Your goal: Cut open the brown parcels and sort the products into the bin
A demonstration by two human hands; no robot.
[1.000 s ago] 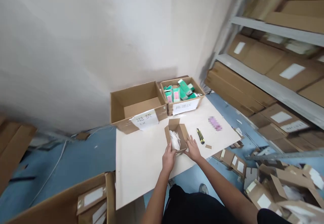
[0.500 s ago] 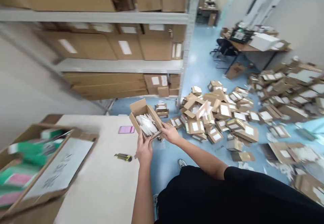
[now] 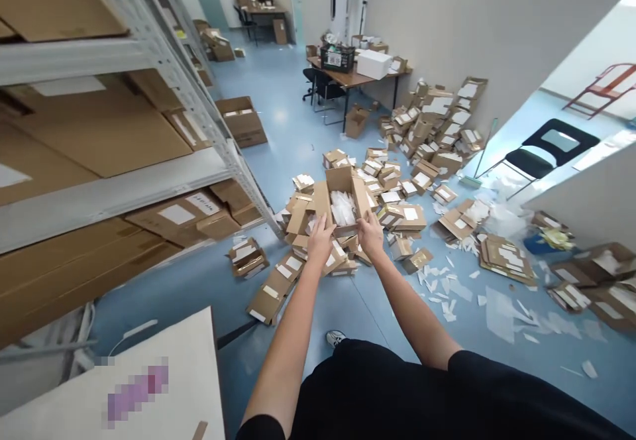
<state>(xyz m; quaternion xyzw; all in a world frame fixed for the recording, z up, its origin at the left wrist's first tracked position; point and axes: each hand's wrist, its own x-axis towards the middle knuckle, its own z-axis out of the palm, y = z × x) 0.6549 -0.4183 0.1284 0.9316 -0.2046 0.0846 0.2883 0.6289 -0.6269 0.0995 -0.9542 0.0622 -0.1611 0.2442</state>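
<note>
An open cardboard box (image 3: 360,191) is held out in front of me, its flaps spread. White crumpled packing material (image 3: 342,208) lies inside it. My left hand (image 3: 320,238) grips the near left edge of the box, and my right hand (image 3: 370,233) grips the near right edge. Beneath and around the box, a heap of small labelled cardboard boxes (image 3: 397,215) covers the floor.
At lower left is the corner of a white table (image 3: 189,360) with a blurred-out purple phone (image 3: 136,393). A metal shelf (image 3: 199,168) full of cartons stands left. Paper scraps (image 3: 444,287) litter the blue floor (image 3: 278,82). A desk (image 3: 348,77) stands further back.
My view has turned right, away from the table. Both hands have carried the box from beside the table to above the heap of boxes, still holding it.
</note>
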